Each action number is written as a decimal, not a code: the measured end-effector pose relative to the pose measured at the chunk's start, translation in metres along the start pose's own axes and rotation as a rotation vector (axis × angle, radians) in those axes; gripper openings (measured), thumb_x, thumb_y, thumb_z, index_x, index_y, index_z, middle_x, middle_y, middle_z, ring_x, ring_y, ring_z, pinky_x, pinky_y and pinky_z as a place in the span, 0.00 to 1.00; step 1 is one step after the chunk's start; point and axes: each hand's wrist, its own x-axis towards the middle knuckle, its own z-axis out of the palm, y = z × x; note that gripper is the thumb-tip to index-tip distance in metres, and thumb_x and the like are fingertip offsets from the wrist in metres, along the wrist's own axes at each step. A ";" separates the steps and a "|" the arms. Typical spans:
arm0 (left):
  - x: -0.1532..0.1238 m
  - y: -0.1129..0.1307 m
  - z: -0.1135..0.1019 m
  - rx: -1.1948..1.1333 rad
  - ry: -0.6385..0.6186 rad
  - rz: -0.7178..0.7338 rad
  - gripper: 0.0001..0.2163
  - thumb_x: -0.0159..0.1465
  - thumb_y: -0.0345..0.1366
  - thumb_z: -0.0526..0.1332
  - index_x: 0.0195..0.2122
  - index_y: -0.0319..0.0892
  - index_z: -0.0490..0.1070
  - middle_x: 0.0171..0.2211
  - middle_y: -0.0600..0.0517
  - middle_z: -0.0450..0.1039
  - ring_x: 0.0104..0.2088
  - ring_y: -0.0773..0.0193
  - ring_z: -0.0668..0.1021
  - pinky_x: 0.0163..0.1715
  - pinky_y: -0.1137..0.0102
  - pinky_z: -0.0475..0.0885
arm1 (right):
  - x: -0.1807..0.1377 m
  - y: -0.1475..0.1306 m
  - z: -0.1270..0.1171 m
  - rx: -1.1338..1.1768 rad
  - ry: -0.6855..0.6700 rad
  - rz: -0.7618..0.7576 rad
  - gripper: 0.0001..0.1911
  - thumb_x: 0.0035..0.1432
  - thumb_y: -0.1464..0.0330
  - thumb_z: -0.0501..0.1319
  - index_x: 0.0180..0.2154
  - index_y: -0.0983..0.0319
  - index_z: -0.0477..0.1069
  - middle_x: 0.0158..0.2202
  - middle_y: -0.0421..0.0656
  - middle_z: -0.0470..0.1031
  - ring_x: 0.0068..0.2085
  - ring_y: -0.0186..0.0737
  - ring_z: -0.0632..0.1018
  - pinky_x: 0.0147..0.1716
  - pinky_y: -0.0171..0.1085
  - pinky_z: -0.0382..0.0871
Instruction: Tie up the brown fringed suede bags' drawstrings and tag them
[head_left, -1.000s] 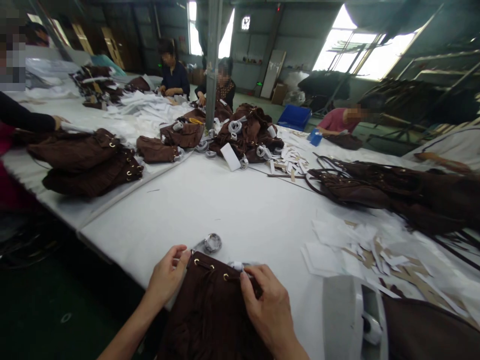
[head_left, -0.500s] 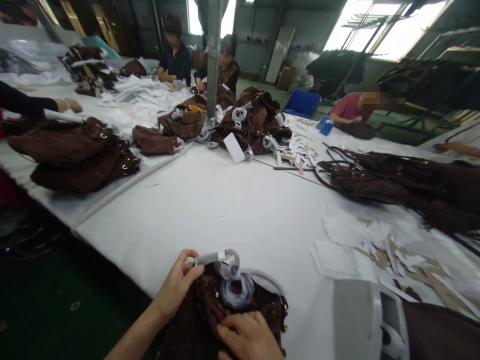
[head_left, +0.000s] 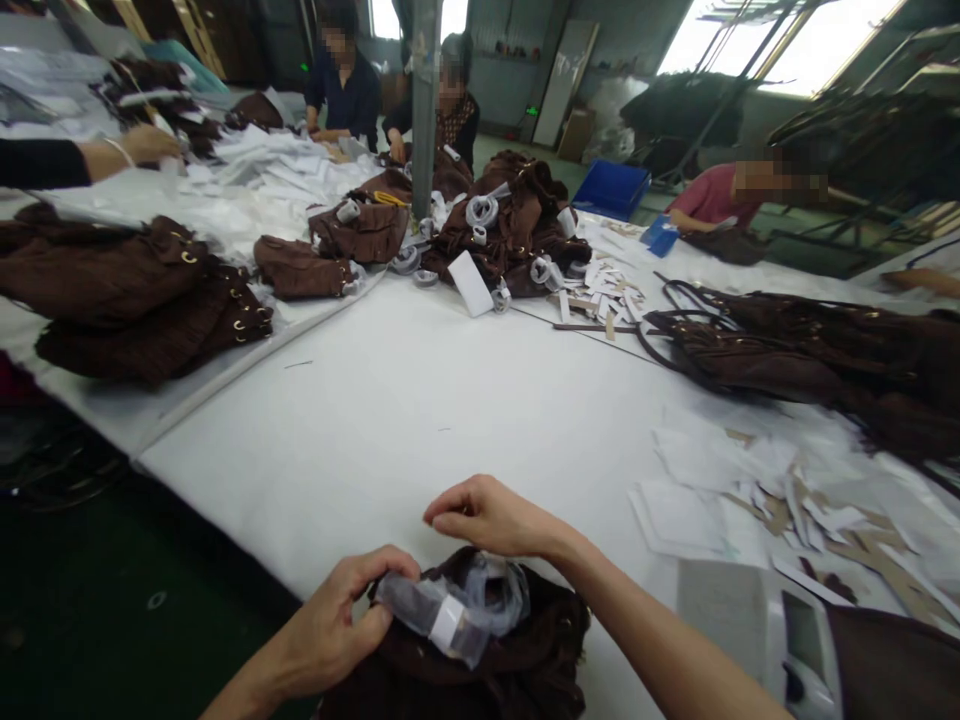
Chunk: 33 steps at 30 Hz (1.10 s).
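Observation:
A dark brown fabric bag (head_left: pixel 450 690) lies at the table's near edge, right below me. On top of it rest a coiled strap in clear plastic (head_left: pixel 510 600) and a plastic-wrapped strap end (head_left: pixel 409 605) with a white band around it. My left hand (head_left: pixel 341 620) pinches that wrapped end between thumb and fingers at the bag's left side. Just beyond the bag's far edge, my right hand (head_left: pixel 487 515) hovers over the white table with its fingers curled together; whether anything is in them is hidden.
Brown bags (head_left: pixel 142 300) are piled left, with another heap (head_left: pixel 517 230) by a metal post (head_left: pixel 425 110). Bags with long handles (head_left: pixel 810 340) lie right, near paper scraps (head_left: pixel 795 510) and a grey device (head_left: pixel 750 630). A co-worker's hand (head_left: pixel 146 145) reaches in from the left.
My right hand has moved from the bag's front to beyond its far edge. The wrapped strap end now lies tilted across the bag in my left hand. The co-worker's arm reaches further in.

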 end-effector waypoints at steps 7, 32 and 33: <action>-0.016 0.005 0.003 0.144 -0.040 0.167 0.12 0.52 0.23 0.52 0.35 0.45 0.61 0.39 0.49 0.65 0.37 0.60 0.71 0.38 0.68 0.68 | 0.013 0.008 0.014 0.048 -0.462 -0.029 0.13 0.51 0.67 0.61 0.38 0.65 0.78 0.30 0.40 0.77 0.29 0.32 0.73 0.28 0.27 0.64; -0.006 -0.058 0.003 0.012 -0.071 0.192 0.04 0.63 0.35 0.52 0.39 0.47 0.59 0.45 0.46 0.70 0.42 0.58 0.74 0.39 0.68 0.69 | 0.013 0.021 0.027 0.671 -0.444 0.267 0.19 0.48 0.62 0.63 0.16 0.62 0.58 0.14 0.30 0.52 0.18 0.24 0.53 0.17 0.29 0.46; -0.008 -0.062 0.002 0.007 -0.066 0.184 0.04 0.64 0.35 0.52 0.39 0.47 0.59 0.46 0.46 0.70 0.43 0.57 0.74 0.40 0.68 0.69 | 0.013 0.024 0.023 0.656 -0.439 0.274 0.18 0.49 0.60 0.62 0.17 0.63 0.61 0.15 0.30 0.55 0.19 0.25 0.56 0.17 0.29 0.48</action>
